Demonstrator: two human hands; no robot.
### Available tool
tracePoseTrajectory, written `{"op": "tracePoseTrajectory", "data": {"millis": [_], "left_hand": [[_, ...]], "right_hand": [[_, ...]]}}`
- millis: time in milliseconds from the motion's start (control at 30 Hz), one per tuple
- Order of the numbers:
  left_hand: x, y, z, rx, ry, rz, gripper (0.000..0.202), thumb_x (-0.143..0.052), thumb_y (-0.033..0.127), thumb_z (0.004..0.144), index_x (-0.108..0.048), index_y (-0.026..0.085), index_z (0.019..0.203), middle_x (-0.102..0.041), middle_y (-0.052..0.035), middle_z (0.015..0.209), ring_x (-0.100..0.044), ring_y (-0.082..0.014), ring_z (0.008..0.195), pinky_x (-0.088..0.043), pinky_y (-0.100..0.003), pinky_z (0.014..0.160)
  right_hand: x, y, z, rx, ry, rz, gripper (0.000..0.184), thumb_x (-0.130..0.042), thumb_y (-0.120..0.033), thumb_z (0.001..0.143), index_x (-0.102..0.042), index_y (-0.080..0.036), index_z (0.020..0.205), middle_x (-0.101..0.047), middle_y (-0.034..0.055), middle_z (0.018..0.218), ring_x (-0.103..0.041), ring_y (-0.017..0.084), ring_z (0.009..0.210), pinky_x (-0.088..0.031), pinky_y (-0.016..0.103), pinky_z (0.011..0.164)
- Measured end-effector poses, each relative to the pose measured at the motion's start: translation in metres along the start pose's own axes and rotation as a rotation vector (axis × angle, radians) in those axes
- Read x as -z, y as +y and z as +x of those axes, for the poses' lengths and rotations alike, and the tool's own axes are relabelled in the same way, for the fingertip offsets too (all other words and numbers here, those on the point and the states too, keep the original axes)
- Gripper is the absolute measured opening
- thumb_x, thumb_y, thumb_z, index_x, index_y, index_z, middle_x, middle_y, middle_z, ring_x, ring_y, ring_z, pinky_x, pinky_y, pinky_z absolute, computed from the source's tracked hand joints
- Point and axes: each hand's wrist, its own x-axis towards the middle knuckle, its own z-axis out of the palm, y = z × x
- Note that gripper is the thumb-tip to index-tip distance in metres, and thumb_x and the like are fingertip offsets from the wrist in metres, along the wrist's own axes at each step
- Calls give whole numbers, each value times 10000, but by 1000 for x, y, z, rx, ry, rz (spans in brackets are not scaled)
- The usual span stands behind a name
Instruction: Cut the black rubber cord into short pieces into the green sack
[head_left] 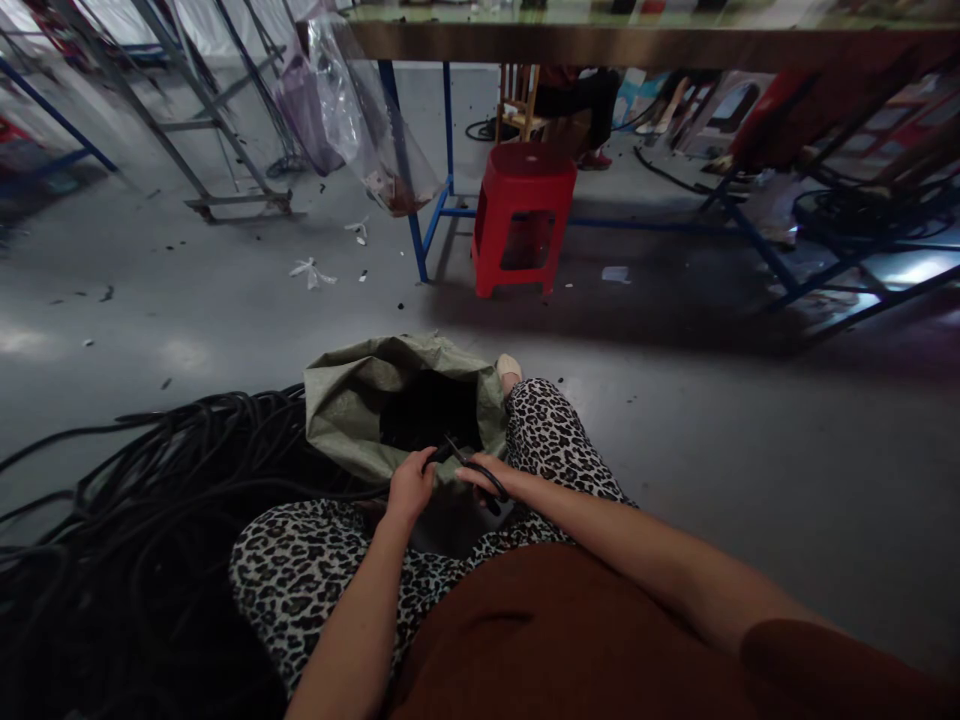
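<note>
Between my knees stands a wide-mouthed green woven sack (341, 405) with dark contents that I cannot make out. Over its near rim my left hand (411, 487) is closed around a black rubber strip (441, 455), whose length trails off to the left. My right hand (487, 475) grips black-handled scissors (491, 480). Their blades point up and left, right at the strip's end; whether they touch it is too small to tell. A large heap of black strips (217, 440) lies on the floor at my left.
A red plastic stool (525, 215) stands ahead by a blue-legged table (637, 45). Clear plastic bags (367, 120) hang from the table's left end. Behind it a person sits on a wooden chair (517, 100). A metal trolley frame (225, 130) is at far left. Scraps litter the floor.
</note>
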Motion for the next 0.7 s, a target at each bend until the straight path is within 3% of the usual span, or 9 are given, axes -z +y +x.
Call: {"op": "tracePoseTrajectory", "data": {"millis": [300,700], "left_hand": [[-3,1,-2,-4,-83,-1,341,-498,177,857,-615,195,1176,-670,-71,1080,-621,-175,998,-477,-316,911],[-5,2,-5,-7,-95,-21,366,-492,212,864,-583,190,1218,-657,-85,1148,-609,-176,1055,-470,-328,947]], "right_hand": [[-2,18,17,-16,-52,-53,245,-435,-365,963,-526,-137,961,-516,-42,464,-504,109,338,-399,168,365],[-5,15,14,0,92,-169,204,-469,-320,939,-505,-161,816,-413,-84,410,-422,69,272,-316,141,308]]}}
